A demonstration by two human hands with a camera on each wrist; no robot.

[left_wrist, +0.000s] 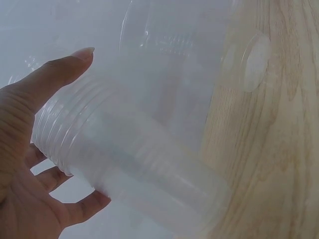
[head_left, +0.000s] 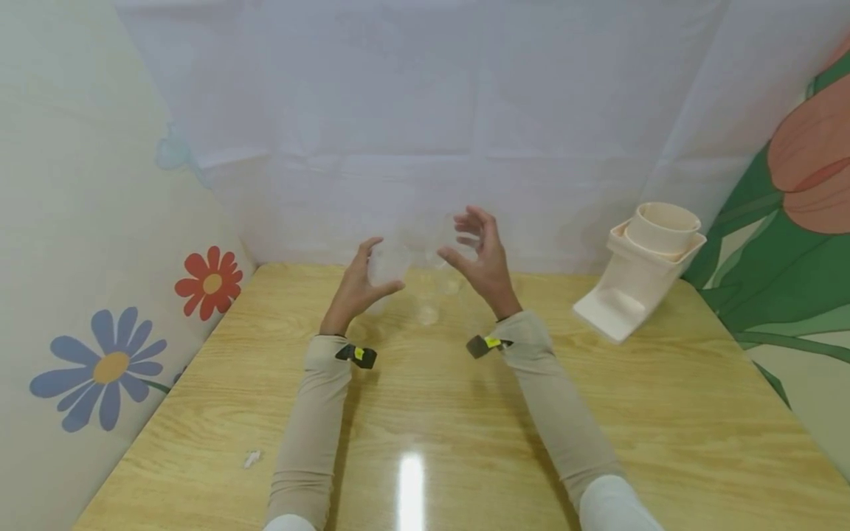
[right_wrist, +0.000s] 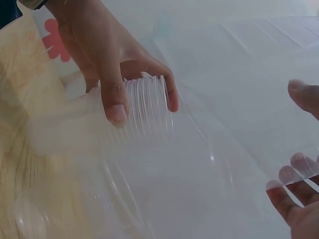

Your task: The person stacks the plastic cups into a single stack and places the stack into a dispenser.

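Observation:
A stack of clear plastic cups (left_wrist: pixel 149 159), their rims nested in close ridges, is gripped by my left hand (head_left: pixel 355 291) near the rim end, held tilted. My right hand (head_left: pixel 490 265) is raised opposite, thumb and fingers curved round a clear plastic cup that is hard to make out. Through the clear plastic in the right wrist view, its fingertips (right_wrist: pixel 291 174) show. Between the hands, faint round cup bottoms (head_left: pixel 428 314) appear near the table's back; how many cups there are is unclear.
At the right of the wooden table (head_left: pixel 425 413) stands a cream plastic holder (head_left: pixel 637 273) with a round ring on top. A small white scrap (head_left: pixel 252 459) lies at the front left. White cloth (head_left: pixel 425 133) hangs behind the table's back edge.

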